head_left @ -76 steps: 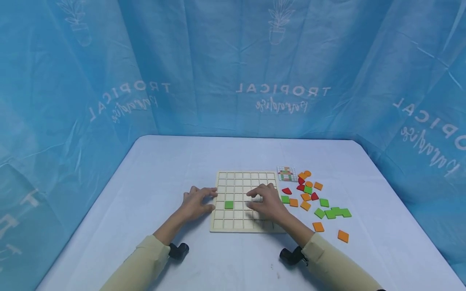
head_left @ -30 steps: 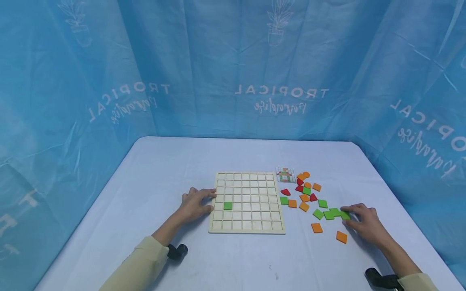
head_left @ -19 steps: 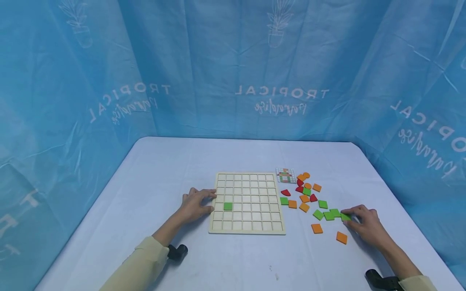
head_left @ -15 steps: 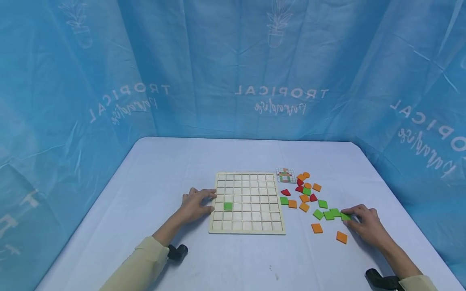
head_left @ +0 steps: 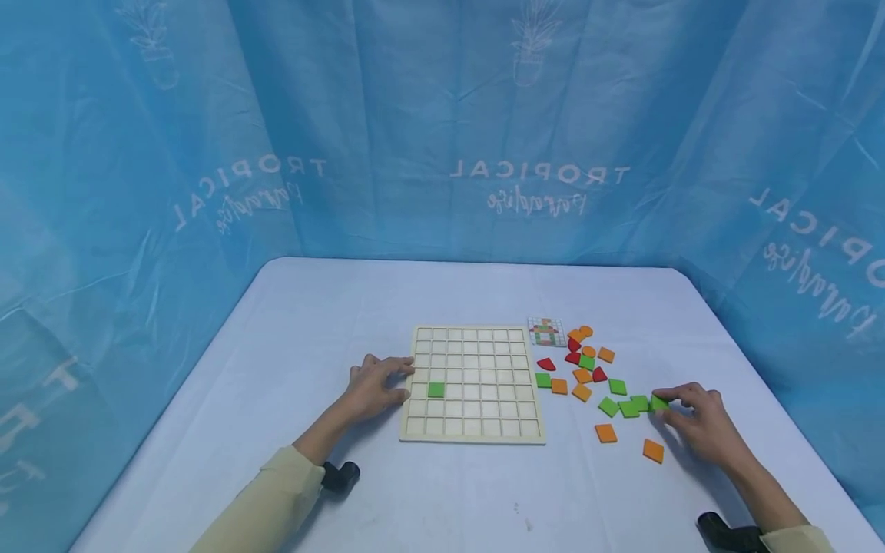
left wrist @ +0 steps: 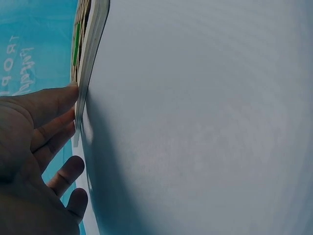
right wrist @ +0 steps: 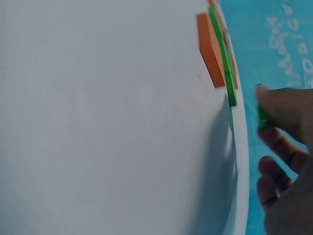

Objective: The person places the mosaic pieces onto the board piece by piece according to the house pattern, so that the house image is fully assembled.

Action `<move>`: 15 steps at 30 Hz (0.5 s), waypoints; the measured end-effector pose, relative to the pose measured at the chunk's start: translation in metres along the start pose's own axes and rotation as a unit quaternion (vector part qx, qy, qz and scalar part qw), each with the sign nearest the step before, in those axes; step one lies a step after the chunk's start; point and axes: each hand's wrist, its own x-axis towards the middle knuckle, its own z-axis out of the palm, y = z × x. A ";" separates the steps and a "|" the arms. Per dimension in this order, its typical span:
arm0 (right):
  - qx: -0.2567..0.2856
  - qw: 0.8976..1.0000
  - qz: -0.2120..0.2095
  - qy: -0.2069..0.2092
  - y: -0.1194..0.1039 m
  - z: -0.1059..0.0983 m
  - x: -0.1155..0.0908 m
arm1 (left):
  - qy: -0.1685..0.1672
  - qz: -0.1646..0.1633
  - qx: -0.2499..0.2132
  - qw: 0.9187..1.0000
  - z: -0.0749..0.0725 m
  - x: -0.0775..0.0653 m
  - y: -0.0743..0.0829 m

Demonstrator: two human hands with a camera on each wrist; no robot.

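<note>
A pale wooden grid board lies on the white table with one green square tile in a cell at its lower left. My left hand rests against the board's left edge, thumb and fingertips touching it, as the left wrist view also shows at the board's side. Farther right, my right hand pinches a green square tile between thumb and fingers. In the right wrist view that held tile is seen edge-on, off the table.
Loose tiles lie right of the board: green squares, orange squares, orange circles and red wedge-shaped pieces. A small printed pattern card lies by the board's upper right corner. Blue cloth hangs around the table.
My right hand went from above the board to the green tiles at the right and pinched the outermost one, now lifted slightly. My left hand has stayed at the board's edge.
</note>
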 end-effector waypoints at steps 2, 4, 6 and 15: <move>0.010 1.000 -0.018 0.010 -0.009 0.001 0.002 | -0.002 -0.004 -0.002 1.000 0.000 0.001 0.000; 0.019 0.999 -0.034 0.016 -0.021 0.004 0.005 | -0.002 -0.009 -0.002 1.000 0.000 0.002 0.001; 0.028 0.999 -0.043 0.017 -0.034 0.010 0.008 | -0.002 -0.010 -0.002 1.000 0.000 0.002 0.001; 0.090 0.994 -0.058 -0.013 -0.098 0.051 0.022 | -0.006 -0.012 -0.002 1.000 0.001 0.002 0.001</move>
